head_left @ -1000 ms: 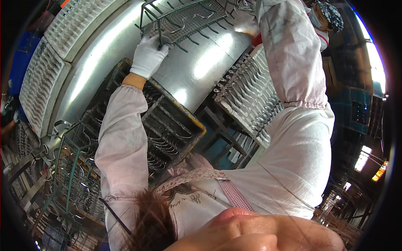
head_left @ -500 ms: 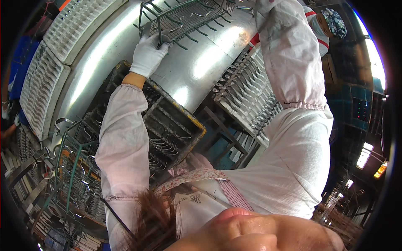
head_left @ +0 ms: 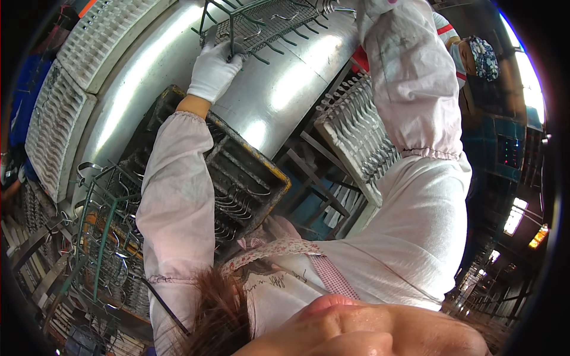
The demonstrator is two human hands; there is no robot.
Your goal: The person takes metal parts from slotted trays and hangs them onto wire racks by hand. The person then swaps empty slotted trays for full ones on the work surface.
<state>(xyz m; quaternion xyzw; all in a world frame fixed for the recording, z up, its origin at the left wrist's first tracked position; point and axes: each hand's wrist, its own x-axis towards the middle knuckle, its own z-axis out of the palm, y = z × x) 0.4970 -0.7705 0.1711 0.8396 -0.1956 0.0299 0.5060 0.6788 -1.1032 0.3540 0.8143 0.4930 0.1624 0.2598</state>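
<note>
In a white glove, my left hand (head_left: 215, 72) is closed round the near left corner of a green wire rack (head_left: 270, 43). The rack has a mesh bottom and prongs along its side, and rests over a shiny metal surface (head_left: 291, 83). A few thin, bent metal pieces (head_left: 285, 16) lie on the mesh. Beside my left fingers a flat grey strip sticks up; whether I hold it is unclear. My right arm, in a pale sleeve (head_left: 409, 77), reaches up past the top edge, so that hand is out of sight.
A dark crate with a yellow rim (head_left: 279, 199) holds curved metal pieces below my left arm. White ridged trays (head_left: 56, 130) line the left. Spoon-like pieces fill a white tray (head_left: 356, 130) at the right. Another green rack (head_left: 107, 231) stands lower left. A person (head_left: 454, 47) is at upper right.
The tray of spoon-like pieces at the right has shifted a little to the right. My left hand and the green rack have barely moved. The person at upper right sits slightly lower in view.
</note>
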